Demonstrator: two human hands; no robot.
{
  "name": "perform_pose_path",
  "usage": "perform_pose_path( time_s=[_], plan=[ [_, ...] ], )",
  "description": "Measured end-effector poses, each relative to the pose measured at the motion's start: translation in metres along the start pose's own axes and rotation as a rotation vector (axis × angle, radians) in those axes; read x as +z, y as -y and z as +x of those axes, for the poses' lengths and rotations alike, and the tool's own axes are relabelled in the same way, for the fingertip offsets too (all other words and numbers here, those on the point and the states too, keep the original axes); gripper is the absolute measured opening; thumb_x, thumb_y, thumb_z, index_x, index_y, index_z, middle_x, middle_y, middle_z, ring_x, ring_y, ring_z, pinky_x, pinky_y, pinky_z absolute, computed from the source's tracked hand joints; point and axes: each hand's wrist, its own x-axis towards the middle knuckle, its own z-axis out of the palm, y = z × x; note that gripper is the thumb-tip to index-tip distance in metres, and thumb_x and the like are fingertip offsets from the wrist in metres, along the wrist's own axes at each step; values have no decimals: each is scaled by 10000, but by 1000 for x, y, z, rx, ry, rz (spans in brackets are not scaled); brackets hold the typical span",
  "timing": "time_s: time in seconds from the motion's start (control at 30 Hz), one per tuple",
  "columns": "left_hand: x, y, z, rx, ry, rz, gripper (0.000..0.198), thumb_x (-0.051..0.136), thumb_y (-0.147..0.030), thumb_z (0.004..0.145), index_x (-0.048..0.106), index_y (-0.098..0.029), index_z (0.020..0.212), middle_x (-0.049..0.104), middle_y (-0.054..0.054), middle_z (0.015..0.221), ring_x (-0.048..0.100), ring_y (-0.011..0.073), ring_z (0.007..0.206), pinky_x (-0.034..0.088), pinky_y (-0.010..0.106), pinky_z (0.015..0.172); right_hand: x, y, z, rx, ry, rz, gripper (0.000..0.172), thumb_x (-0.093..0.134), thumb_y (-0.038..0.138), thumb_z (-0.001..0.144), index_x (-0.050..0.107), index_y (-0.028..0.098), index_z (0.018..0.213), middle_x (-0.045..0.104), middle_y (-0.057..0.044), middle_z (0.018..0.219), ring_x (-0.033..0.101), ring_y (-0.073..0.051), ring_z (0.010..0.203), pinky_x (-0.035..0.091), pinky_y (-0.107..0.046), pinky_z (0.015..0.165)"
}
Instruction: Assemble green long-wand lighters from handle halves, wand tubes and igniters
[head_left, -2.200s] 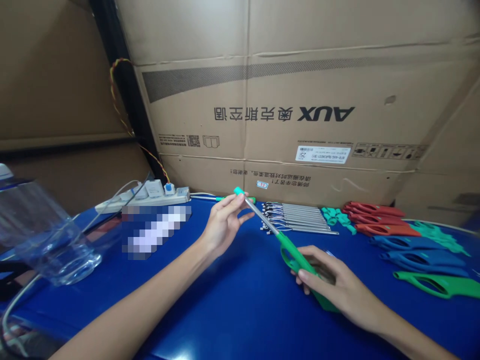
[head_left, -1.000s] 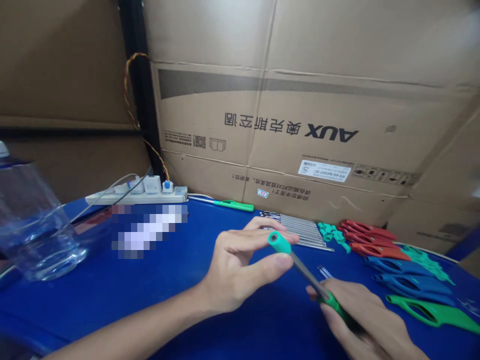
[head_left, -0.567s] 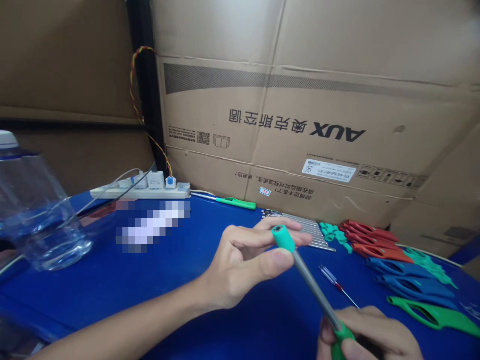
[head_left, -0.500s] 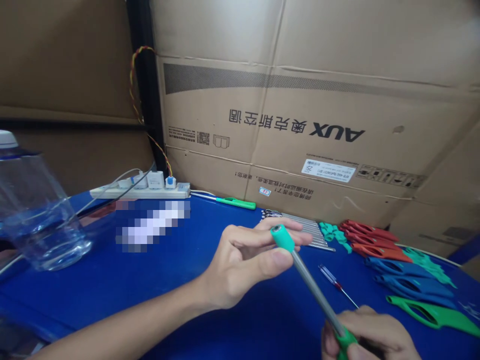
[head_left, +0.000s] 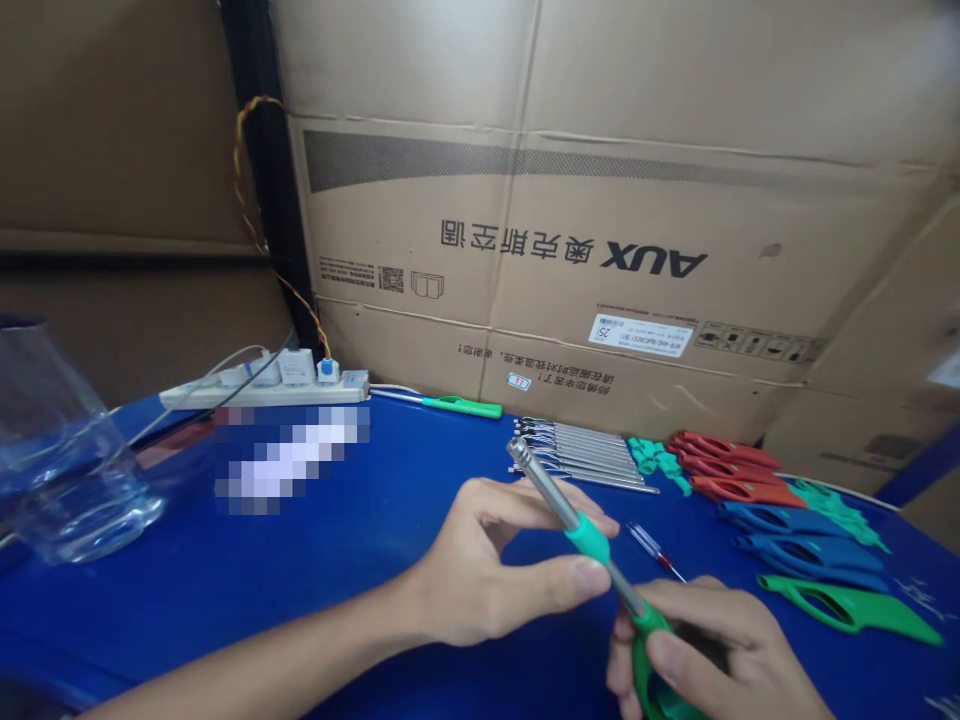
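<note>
My right hand (head_left: 727, 640) is closed around the green handle (head_left: 649, 625) of a long-nosed lighter. From the handle a grey metal tube (head_left: 546, 482) slants up to the left, its bare tip showing. A teal sleeve (head_left: 588, 540) sits around the tube about midway, apart from the handle. Thumb and fingers of my left hand (head_left: 484, 575) pinch this sleeve. Right of my left fingertips, a small screwdriver (head_left: 651, 545) with a clear and red handle lies on the blue table (head_left: 360, 600).
Behind my hands lie several metal tubes (head_left: 592, 455) with wires, beside teal sleeves (head_left: 656, 462). Red handles (head_left: 727, 470), blue handles (head_left: 810, 555) and a green handle (head_left: 855, 608) lie rightward. A finished-looking lighter (head_left: 457, 405), power strip (head_left: 262, 392), water bottle (head_left: 82, 480) and cardboard wall (head_left: 420, 330) stand around.
The teal sleeve has slid down the tube toward the handle, with my left fingers on it. The tube's metal tip now sticks out above the sleeve. The view has shifted slightly.
</note>
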Motion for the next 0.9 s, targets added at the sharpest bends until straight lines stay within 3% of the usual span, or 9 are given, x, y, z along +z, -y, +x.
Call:
perform_pose_path(
  time_s=[0.13, 0.27, 0.6, 0.9],
  plan=[
    [1, 2, 0, 11, -11, 49, 198, 763, -148, 766, 783, -168, 962, 747, 95, 927, 668, 225, 911, 508, 412, 928, -5, 1, 5, -200, -31, -193, 342, 512, 445, 954, 699, 190, 823, 724, -42, 730, 672, -138, 648, 526, -201, 669],
    [3, 3, -1, -15, -42, 54, 175, 784, -152, 745, 785, -168, 919, 741, 80, 898, 669, 218, 902, 515, 381, 897, -6, 2, 7, -262, -59, -217, 222, 540, 340, 943, 699, 211, 858, 730, 5, 748, 670, -100, 661, 511, -144, 672],
    [3, 9, -5, -147, -72, 28, 86, 766, -152, 772, 767, -187, 850, 719, 42, 865, 654, 203, 924, 506, 337, 887, -1, 0, 9, -229, -126, -293, 191, 562, 311, 934, 688, 208, 834, 718, -1, 753, 659, -118, 663, 496, -172, 653],
    [3, 31, -9, -400, 60, -60, 143, 735, -261, 826, 775, -188, 942, 716, 66, 988, 651, 179, 937, 519, 284, 868, 0, -7, 15, -81, -140, -289, 231, 559, 351, 935, 683, 193, 821, 694, 8, 746, 604, -114, 672, 429, -207, 624]
  ],
)
